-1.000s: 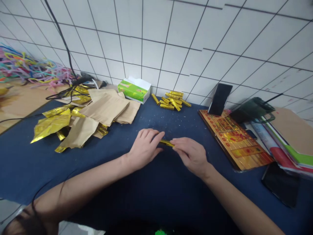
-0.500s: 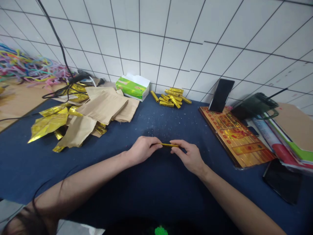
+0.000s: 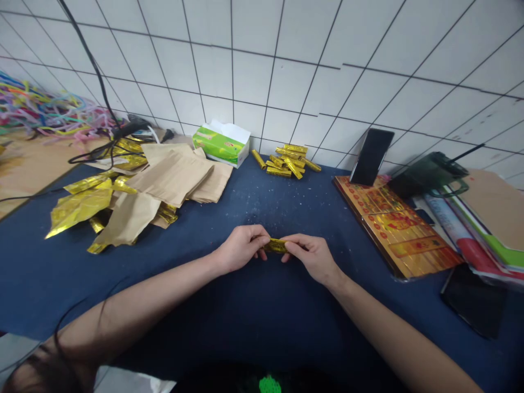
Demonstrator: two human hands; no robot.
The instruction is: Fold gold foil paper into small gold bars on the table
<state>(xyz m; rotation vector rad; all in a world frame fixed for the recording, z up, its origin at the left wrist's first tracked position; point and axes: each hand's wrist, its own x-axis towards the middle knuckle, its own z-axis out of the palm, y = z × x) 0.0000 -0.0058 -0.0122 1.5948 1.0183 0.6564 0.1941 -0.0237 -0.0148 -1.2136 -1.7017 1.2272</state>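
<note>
At the dark blue tabletop (image 3: 200, 232), pinches a gold foil piece (image 3: 275, 246) by both ends, between thumb and fingers of left hand (image 3: 239, 248) and right hand (image 3: 313, 257). Looks shiny, narrow, dark-flecked.

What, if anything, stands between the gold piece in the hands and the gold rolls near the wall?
Nothing visible: between the gold piece and the gold rolls, I see only the speckled blue surface.
</note>
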